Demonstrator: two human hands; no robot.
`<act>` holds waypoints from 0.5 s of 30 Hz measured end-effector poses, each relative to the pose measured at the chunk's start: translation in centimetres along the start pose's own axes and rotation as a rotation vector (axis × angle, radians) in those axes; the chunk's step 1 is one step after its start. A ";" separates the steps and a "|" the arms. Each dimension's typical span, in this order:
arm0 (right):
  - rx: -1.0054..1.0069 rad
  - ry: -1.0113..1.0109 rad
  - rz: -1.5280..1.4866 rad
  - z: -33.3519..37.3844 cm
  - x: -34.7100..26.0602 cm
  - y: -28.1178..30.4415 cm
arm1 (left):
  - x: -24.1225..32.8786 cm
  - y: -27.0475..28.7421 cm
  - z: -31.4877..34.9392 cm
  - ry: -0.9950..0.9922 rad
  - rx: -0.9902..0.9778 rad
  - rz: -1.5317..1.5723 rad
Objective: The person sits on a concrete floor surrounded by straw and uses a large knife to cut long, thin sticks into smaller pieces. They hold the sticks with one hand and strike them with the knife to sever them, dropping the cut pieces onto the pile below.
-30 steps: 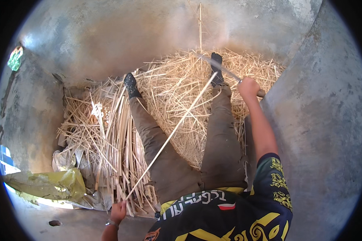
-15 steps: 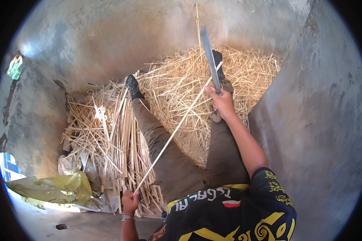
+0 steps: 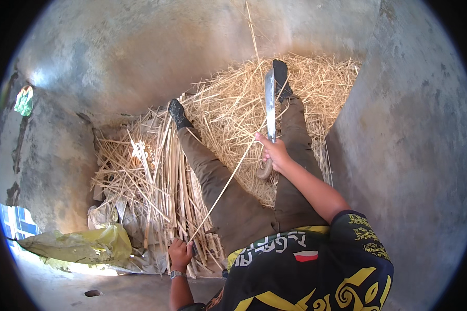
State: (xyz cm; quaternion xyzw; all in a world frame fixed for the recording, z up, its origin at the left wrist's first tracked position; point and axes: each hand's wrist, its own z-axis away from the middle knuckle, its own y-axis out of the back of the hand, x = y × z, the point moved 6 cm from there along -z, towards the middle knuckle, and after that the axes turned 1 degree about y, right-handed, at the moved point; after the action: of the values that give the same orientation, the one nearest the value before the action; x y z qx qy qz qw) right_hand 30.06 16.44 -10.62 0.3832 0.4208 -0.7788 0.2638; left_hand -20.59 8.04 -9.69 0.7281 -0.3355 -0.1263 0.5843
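My right hand (image 3: 276, 154) is closed around the handle of a machete (image 3: 270, 103), whose long blade points away from me over the straw beside my right shin. The handle's curved end sticks out below the fist. My left hand (image 3: 180, 254), low on the left, grips one end of a thin pale strip (image 3: 223, 189), which looks like split bamboo. From there the strip slants up across my left thigh to my right thumb at the base of the blade. Whether the thumb presses the strip against the blade is too small to tell.
Loose shavings (image 3: 225, 111) lie heaped between and around my outstretched legs. To the left is a pile of split strips (image 3: 166, 176), with a yellowish sack (image 3: 96, 244) nearer me. Worn concrete walls (image 3: 399, 129) rise close on the right and ahead.
My right hand has come nearer my body with the machete, and its blade has swung more upright. The strip's far part no longer shows beyond my right hand. The whole view has shifted slightly.
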 end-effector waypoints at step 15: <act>-0.072 0.130 0.052 -0.8 0.1 0.5 | 6.3 2.9 -13.1 0.306 0.212 0.312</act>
State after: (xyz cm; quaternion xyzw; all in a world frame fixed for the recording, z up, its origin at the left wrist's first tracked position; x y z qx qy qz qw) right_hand 30.72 16.83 -11.22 0.4341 0.4546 -0.7295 0.2697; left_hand -9.34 13.84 -1.97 0.7353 -0.3629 0.1134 0.5610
